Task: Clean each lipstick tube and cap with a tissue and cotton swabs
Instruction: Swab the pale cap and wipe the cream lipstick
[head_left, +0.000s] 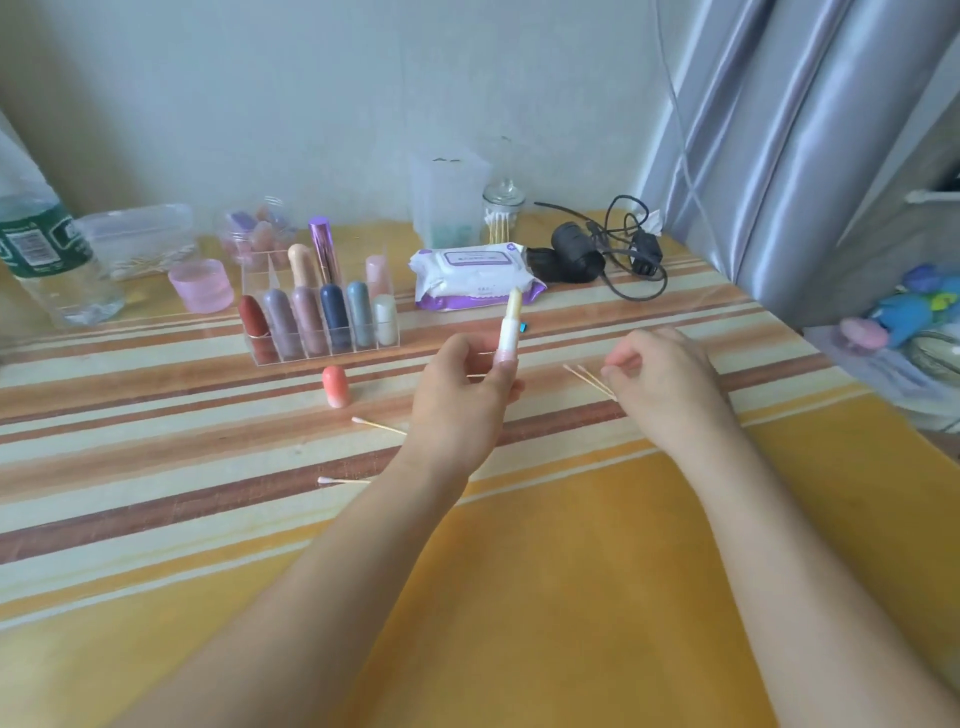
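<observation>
Head view: left hand (462, 400) grips the lipstick tube (506, 332) by its pink base and holds it upright above the middle of the counter (519, 597), pale bullet exposed. Its cap (336, 387) is off and stands on the counter just left of that hand, nearer the organizer (317, 332). Right hand (662, 376) has its fingers curled and looks to be pinching a few cotton swabs (587, 380) by their sticks, tips pointing toward the tube but apart from it. The frame is blurry there, so the exact grip is a judgement. Two loose swabs (376, 425) lie on the counter beside the left forearm; their tips look white, and whether they are used cannot be told. Progress estimate: early on this tube. It is opened and the swabs are in hand, but no swab contact yet, and the cap is not being worked. No tissue is out; the wipes pack (472, 278) toward the far edge sits with its flap down. Several capped lipsticks stand in the organizer left of centre toward the far edge, and nothing shows which of them are already cleaned. Likely left: swab this tube, wipe it, do the cap, recap, then the rest. More swabs wait in the glass jar (503, 210) at the far edge.
</observation>
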